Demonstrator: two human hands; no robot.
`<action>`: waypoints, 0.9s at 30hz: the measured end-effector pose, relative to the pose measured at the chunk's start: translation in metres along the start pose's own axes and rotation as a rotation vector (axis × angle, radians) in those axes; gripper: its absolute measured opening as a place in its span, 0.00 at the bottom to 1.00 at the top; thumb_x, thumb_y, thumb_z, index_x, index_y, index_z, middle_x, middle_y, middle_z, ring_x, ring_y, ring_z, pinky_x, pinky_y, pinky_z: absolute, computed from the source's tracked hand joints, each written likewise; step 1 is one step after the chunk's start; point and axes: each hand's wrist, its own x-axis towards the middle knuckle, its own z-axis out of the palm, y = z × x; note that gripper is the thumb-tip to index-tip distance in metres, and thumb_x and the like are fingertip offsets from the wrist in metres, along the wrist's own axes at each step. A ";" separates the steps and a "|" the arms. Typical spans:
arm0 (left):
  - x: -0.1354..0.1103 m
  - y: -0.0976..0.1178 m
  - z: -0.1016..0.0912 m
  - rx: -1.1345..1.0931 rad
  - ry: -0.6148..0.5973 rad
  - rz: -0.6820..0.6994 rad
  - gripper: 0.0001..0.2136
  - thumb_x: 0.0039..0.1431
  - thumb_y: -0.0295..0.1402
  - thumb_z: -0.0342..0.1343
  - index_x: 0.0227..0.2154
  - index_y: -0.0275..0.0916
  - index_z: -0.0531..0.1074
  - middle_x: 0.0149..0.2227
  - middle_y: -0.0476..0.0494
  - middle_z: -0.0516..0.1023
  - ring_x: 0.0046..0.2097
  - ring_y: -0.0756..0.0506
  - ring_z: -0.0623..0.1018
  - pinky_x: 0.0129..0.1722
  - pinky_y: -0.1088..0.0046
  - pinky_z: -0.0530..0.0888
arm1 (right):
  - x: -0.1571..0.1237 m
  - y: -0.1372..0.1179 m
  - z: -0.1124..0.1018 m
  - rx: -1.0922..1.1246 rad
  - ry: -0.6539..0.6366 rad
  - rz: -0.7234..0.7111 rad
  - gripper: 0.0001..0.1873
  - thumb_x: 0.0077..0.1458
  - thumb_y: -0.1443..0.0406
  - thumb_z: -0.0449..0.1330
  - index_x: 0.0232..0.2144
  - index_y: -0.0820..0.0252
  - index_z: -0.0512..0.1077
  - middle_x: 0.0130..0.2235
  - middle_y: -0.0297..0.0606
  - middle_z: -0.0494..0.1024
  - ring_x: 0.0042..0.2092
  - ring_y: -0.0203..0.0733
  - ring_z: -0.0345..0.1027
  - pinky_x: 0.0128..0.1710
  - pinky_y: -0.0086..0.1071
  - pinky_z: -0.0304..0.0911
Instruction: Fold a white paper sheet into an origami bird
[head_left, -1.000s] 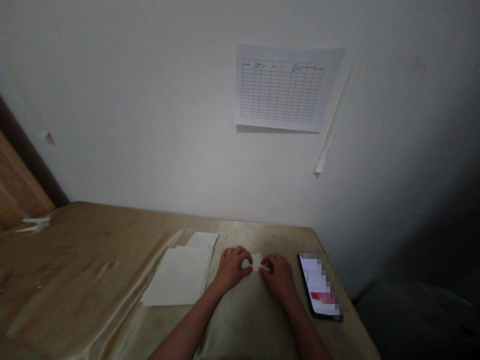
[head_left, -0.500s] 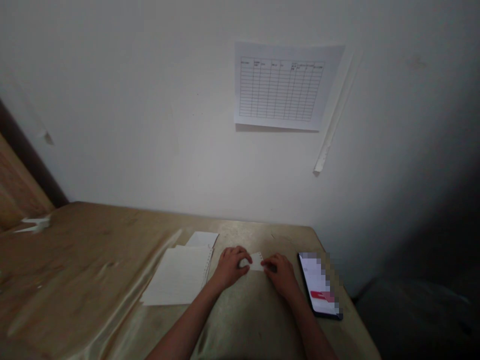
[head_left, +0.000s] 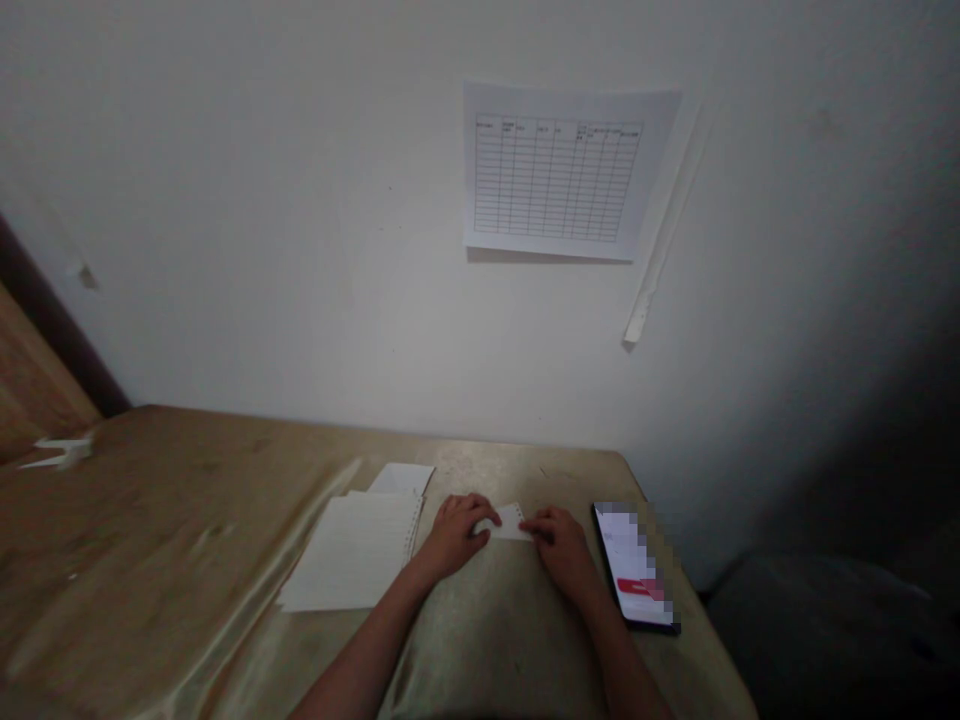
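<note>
A small white folded piece of paper [head_left: 512, 520] with punched holes along one edge lies on the tan table [head_left: 187, 530]. My left hand [head_left: 454, 535] pinches its left end with curled fingers. My right hand [head_left: 561, 545] presses its right end, fingers curled down onto it. Both hands rest on the tabletop, close together, with the paper between them.
A stack of lined loose-leaf sheets [head_left: 358, 552] lies left of my hands, another sheet [head_left: 403, 478] behind it. A lit phone [head_left: 636, 580] lies to the right near the table's edge. A printed grid sheet [head_left: 559, 175] hangs on the white wall. The far right is dark.
My hands have stayed on the small paper, with only slight shifts of the fingers. The view has drifted a little.
</note>
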 end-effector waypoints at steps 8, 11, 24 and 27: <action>-0.002 0.014 -0.001 0.026 0.064 -0.040 0.08 0.57 0.33 0.59 0.39 0.48 0.79 0.47 0.48 0.77 0.50 0.42 0.72 0.56 0.62 0.63 | -0.003 -0.009 0.004 -0.100 0.068 -0.016 0.10 0.55 0.65 0.58 0.37 0.51 0.79 0.40 0.37 0.77 0.48 0.44 0.68 0.52 0.35 0.57; -0.001 0.022 0.001 0.075 0.085 -0.093 0.08 0.56 0.37 0.61 0.39 0.48 0.78 0.46 0.48 0.76 0.51 0.40 0.71 0.57 0.60 0.61 | -0.003 -0.013 0.009 -0.167 0.104 -0.014 0.07 0.54 0.63 0.61 0.36 0.52 0.78 0.40 0.37 0.77 0.48 0.44 0.67 0.53 0.35 0.55; 0.002 0.031 0.005 0.175 0.094 -0.150 0.10 0.54 0.41 0.64 0.39 0.48 0.76 0.47 0.47 0.74 0.52 0.39 0.70 0.58 0.57 0.59 | 0.003 -0.013 0.016 -0.250 0.134 0.053 0.11 0.50 0.56 0.67 0.36 0.51 0.76 0.43 0.40 0.74 0.50 0.49 0.65 0.50 0.36 0.57; 0.003 0.030 0.005 0.156 0.080 -0.157 0.10 0.54 0.39 0.64 0.39 0.49 0.76 0.47 0.48 0.74 0.52 0.39 0.69 0.59 0.57 0.59 | 0.005 -0.011 0.015 -0.244 0.122 0.056 0.10 0.50 0.58 0.66 0.37 0.50 0.77 0.45 0.39 0.74 0.50 0.49 0.65 0.51 0.37 0.56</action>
